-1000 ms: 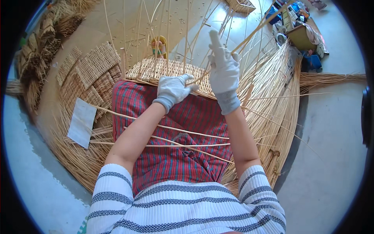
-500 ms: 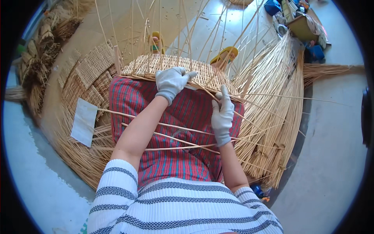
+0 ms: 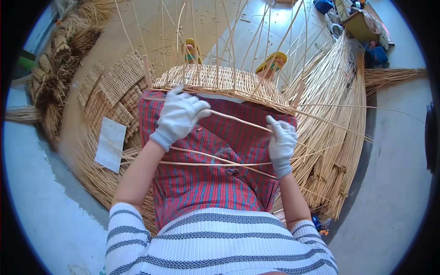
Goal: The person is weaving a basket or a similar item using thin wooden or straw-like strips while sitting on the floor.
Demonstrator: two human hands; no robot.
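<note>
A woven wicker panel (image 3: 215, 78), with several tall upright stakes, lies across my knees on a red striped cloth (image 3: 197, 192). My left hand (image 3: 178, 114), in a pale work glove, is closed around a thin wicker rod (image 3: 240, 121) just below the panel's near edge. At the rod's right stretch my right hand (image 3: 282, 142), gloved too, pinches it between thumb and fingers. Two more loose rods (image 3: 206, 164) cross the cloth below the hands. Other rods run from the panel's right corner out to the right.
A big bundle of loose rods (image 3: 334, 137) lies on the right. Flat woven pieces (image 3: 121, 78) and a white sheet (image 3: 110, 144) are on the left, with bundled stalks (image 3: 52, 78) beyond. My feet in yellow sandals (image 3: 272, 63) rest past the panel.
Both hands have left the panel's edge, the left going left and nearer, the right slightly nearer. One rod that lay across the cloth is now lifted between them. The view has shifted a little.
</note>
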